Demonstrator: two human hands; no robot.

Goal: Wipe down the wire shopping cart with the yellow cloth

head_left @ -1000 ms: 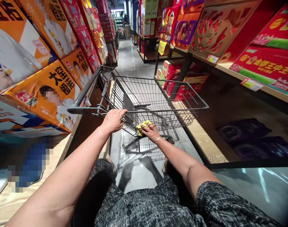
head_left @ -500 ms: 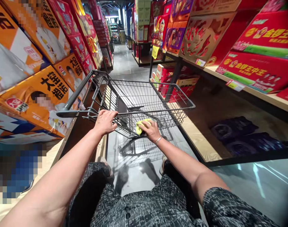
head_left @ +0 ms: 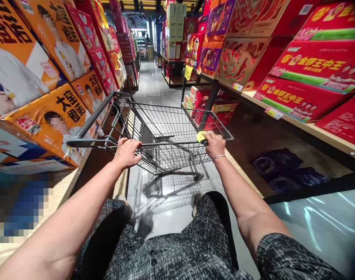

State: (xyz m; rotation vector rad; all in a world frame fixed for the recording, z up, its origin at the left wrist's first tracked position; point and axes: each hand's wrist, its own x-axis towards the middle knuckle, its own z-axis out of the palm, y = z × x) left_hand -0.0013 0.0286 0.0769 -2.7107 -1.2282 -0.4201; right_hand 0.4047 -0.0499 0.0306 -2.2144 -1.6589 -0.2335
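store aisle [head_left: 151, 77] lined with stacked boxes [head_left: 311, 64]; wire shopping cart [head_left: 168, 155] gripped at near rim [head_left: 168, 144] by left hand [head_left: 127, 151] (fingers over top); yellow cloth [head_left: 201, 137] clamped in right hand [head_left: 215, 145], at same rim.

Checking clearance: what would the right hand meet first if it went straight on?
Probably the cart's far rail, across from the right hand and its cloth; depth is unclear.

Right fingers [head_left: 210, 139] hold yellow cloth [head_left: 200, 136] — beside cart [head_left: 166, 144].
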